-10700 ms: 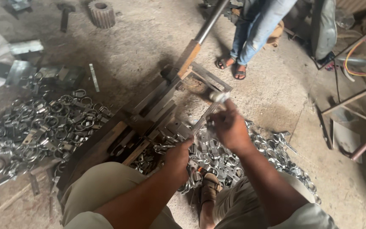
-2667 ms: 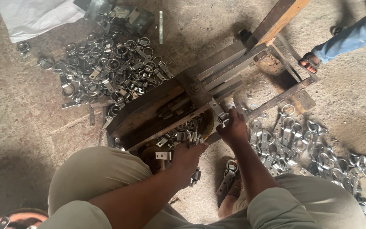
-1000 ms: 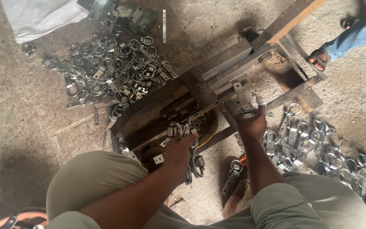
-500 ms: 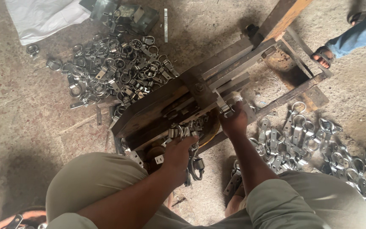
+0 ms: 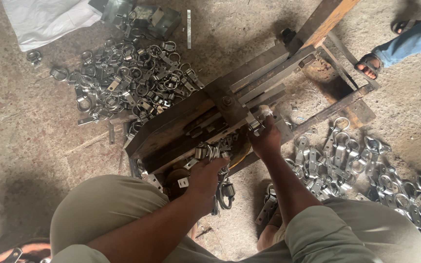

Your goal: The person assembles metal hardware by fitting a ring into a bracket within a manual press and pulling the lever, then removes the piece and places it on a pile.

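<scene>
I sit over a dark rusty metal press jig [image 5: 171, 127] on the floor. My right hand [image 5: 265, 139] grips a shiny metal clamp piece [image 5: 256, 122] and holds it against the jig's middle slot. My left hand [image 5: 205, 176] rests at the jig's near edge on a small cluster of silver clamp pieces [image 5: 211, 152], fingers curled around them. A long steel lever bar [image 5: 323, 20] runs from the jig toward the upper right.
A big heap of silver ring clamps [image 5: 127, 83] lies left of the jig, another heap [image 5: 356, 165] right of my knee. A white sack [image 5: 45, 19] lies at the top left. Another person's sandalled foot [image 5: 369, 63] stands at the upper right.
My right hand has moved from the pile on the right back to the jig's slot with a clamp piece. My left hand stays at the near edge.
</scene>
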